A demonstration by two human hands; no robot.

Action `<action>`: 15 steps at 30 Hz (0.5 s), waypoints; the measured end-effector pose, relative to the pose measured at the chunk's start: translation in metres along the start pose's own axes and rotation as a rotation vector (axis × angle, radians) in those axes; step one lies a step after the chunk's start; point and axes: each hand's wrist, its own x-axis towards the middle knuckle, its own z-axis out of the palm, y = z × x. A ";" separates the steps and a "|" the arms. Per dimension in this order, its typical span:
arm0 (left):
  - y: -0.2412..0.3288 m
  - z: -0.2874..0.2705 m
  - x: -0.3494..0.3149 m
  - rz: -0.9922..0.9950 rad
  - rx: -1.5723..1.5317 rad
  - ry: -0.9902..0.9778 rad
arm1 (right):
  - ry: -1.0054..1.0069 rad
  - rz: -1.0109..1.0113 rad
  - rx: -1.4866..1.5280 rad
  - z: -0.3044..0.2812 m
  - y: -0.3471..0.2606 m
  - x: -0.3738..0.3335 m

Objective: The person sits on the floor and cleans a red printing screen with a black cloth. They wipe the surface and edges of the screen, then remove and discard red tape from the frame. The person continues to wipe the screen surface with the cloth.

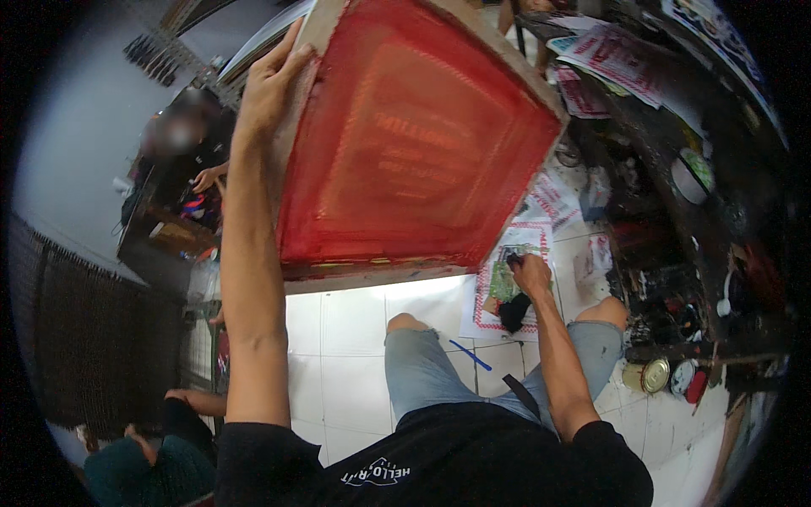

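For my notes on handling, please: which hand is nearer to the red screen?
Left: the left hand holds the red screen at its edge; the right hand is apart, lower, at the papers.

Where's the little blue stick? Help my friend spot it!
Start at the white tiled floor, between the legs of the person's pale blue denim shorts. In the picture, just below the red-and-white printed paper at the right hand, lies a thin blue stick. Its narrowness and plain colour set it apart from the wide, patterned paper.
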 end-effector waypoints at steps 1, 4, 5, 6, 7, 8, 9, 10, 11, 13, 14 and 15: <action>-0.006 -0.001 0.000 -0.013 0.000 0.006 | 0.067 -0.068 0.042 -0.013 -0.009 0.005; -0.005 0.001 -0.003 -0.034 -0.028 0.014 | 0.287 -0.162 0.185 -0.049 -0.037 0.015; -0.005 0.001 -0.003 -0.042 -0.040 0.018 | 0.308 -0.152 0.217 -0.058 -0.043 0.021; -0.012 -0.003 -0.001 -0.028 -0.008 0.008 | 0.328 -0.144 0.248 -0.066 -0.046 0.026; -0.010 -0.003 -0.001 -0.047 -0.015 0.009 | 0.338 -0.138 0.263 -0.070 -0.048 0.031; -0.009 -0.004 -0.002 -0.068 -0.020 0.011 | 0.346 -0.134 0.278 -0.074 -0.049 0.036; -0.009 -0.004 -0.003 -0.090 -0.024 0.015 | 0.352 -0.131 0.292 -0.077 -0.049 0.040; -0.010 -0.006 -0.003 -0.073 -0.019 0.013 | 0.332 -0.134 0.299 -0.078 -0.046 0.047; -0.012 -0.008 -0.003 -0.072 -0.025 0.013 | 0.348 -0.120 0.308 -0.077 -0.044 0.053; -0.018 -0.010 -0.006 -0.077 -0.039 0.018 | 0.373 -0.092 0.319 -0.073 -0.036 0.065; -0.011 -0.004 -0.010 -0.109 -0.124 0.024 | 0.381 -0.106 0.306 -0.072 -0.033 0.071; -0.004 0.008 -0.016 -0.142 -0.212 0.032 | 0.413 -0.114 0.315 -0.072 -0.025 0.072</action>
